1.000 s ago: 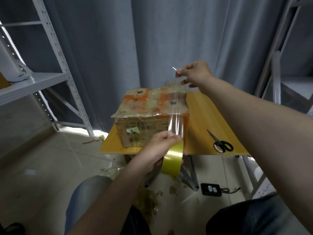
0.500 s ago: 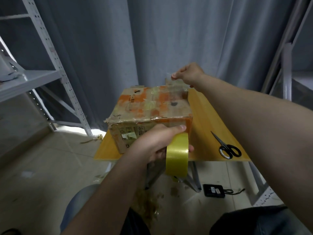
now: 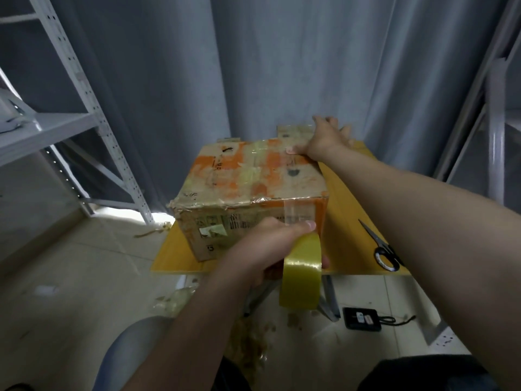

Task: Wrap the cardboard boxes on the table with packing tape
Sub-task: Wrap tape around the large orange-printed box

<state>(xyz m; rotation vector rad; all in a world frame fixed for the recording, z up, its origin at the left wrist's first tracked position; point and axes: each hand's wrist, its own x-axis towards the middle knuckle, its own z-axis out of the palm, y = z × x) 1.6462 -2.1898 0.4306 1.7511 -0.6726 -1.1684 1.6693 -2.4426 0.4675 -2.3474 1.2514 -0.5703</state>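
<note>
— Our left hand (image 3: 270, 241) is curled round the roll of tape (image 3: 303, 275) and holds it against the near side of the box (image 3: 253, 176), close to its right corner. Where is our right hand (image 3: 324, 139)?

— At the far right edge of the box top. The fingers are spread and loose, and we press down with the thumb lying on the lid.

— So the box sits between our two hands, on the table (image 3: 346, 227).

— Yes. A clear strip (image 3: 298, 214) runs from the roll up the near side to the top edge.

— What do we see of the surfaces?

— The box is worn brown cardboard with orange patches, shiny and wrinkled under old tape. The roll is glossy and yellowish. The table is smooth yellow board, and the scissors (image 3: 380, 246) lie on it to the right, apart from the box.
</note>
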